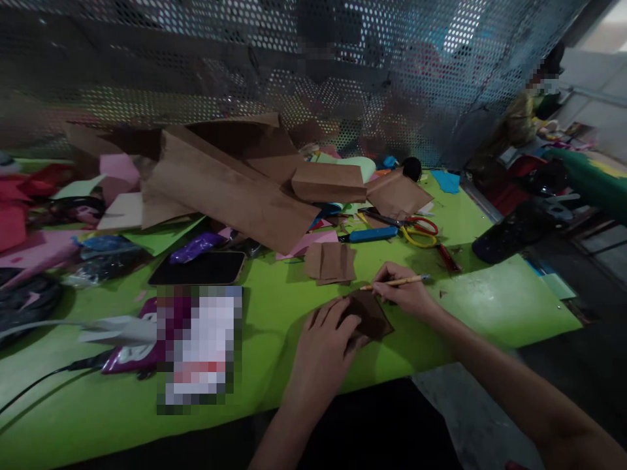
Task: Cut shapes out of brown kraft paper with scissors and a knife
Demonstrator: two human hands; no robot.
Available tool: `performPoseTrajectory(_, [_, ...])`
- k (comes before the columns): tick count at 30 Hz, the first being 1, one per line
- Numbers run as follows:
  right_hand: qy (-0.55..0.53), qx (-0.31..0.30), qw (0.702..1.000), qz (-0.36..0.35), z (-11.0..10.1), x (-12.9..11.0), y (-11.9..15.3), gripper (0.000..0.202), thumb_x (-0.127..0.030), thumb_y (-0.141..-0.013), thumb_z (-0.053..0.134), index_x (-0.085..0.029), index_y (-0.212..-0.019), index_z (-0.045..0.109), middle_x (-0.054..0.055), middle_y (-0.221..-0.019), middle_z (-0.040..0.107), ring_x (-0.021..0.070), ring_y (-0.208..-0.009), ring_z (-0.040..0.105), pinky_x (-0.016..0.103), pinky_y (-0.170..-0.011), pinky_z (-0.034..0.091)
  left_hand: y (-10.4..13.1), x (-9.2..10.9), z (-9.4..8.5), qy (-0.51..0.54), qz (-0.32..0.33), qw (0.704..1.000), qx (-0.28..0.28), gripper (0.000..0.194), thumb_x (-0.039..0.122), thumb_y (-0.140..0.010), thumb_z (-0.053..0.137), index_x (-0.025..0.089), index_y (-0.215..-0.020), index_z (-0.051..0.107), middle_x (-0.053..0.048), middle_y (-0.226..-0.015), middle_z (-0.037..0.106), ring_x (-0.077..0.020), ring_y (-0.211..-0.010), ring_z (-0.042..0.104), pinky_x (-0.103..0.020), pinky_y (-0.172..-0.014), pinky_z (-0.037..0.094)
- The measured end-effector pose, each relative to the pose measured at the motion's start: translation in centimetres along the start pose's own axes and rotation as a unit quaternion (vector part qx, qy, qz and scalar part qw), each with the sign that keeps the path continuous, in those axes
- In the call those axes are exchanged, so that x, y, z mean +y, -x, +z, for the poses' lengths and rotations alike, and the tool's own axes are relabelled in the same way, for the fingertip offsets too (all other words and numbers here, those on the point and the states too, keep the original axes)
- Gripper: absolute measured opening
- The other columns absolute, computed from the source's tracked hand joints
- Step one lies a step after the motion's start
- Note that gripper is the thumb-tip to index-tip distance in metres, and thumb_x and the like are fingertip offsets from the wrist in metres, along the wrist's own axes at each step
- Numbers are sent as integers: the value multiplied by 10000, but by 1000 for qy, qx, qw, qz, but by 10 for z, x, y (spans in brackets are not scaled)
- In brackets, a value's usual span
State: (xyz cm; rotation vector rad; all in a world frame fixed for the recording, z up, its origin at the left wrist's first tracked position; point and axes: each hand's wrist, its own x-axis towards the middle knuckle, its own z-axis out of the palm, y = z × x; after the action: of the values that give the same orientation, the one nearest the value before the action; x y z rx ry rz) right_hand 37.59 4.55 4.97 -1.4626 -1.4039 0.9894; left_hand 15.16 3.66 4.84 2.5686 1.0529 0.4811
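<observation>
Both hands are working on the small dark brown paper piece [371, 313] lying on the lime-green table [274, 307]: the left hand [326, 339] is pressing it flat, the right hand [406, 294] is gripping a thin wooden pencil [394, 282]. Steady, flat pressure is probably keeping lines clean.

Both my hands are working low in front of me, close together.

My left hand [326, 333] is lying palm down, fingers spread and pressing flat, its forearm reaching up from the bottom edge. My right hand [406, 294] is curling its fingers in a writing pinch, knuckles up, with the wrist bent inward and the forearm stretching in from the lower right.
</observation>
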Motion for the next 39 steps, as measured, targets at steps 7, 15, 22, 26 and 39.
performPoseTrajectory(7, [19, -40, 999, 25, -4, -13, 5, 141, -305, -765, 649, -204, -710, 568, 3, -640, 634, 126, -543, 523, 231, -489, 398, -2, 0, 0, -4, -2, 1000, 2, 149, 209, -898, 655, 235, -1044, 662, -67, -1334, 632, -311, -1233, 565, -512, -965, 481])
performPoseTrajectory(15, [21, -100, 992, 74, -8, -27, 41, 49, -211, -712, 615, -184, -673, 601, -27, -594, 588, 98, -527, 467, 207, -481, 320, -1, -9, 0, -11, 3, 1000, -20, 367, 37, -907, 502, 277, -1131, 667, -4, -1407, 603, -257, -1298, 543, -467, -987, 485])
performPoseTrajectory(22, [-2, -98, 992, 73, -12, -32, 48, 73, -225, -699, 641, -183, -657, 599, -17, -599, 607, 106, -533, 486, 213, -487, 337, 0, -11, 0, -5, -4, 1000, -23, 258, 52, -910, 515, 231, -1027, 659, -18, -1395, 617, -244, -1287, 558, -460, -1008, 490])
performPoseTrajectory(26, [-47, -34, 996, 63, -9, -32, 30, 142, -292, -745, 678, -193, -700, 587, -5, -601, 637, 120, -514, 520, 227, -490, 396, 1, -10, -1, -19, 9, 1000, -9, 296, 17, -870, 526, 224, -1031, 663, -60, -1293, 667, -250, -1258, 578, -444, -1007, 494])
performPoseTrajectory(39, [-24, -24, 999, 24, 1, -11, -4, 239, -394, -766, 712, -196, -744, 578, -6, -647, 651, 111, -523, 553, 221, -483, 466, 2, -10, 0, -11, 16, 1000, 16, 235, 99, -902, 588, 233, -1075, 675, -52, -1283, 673, -269, -1229, 597, -449, -973, 509])
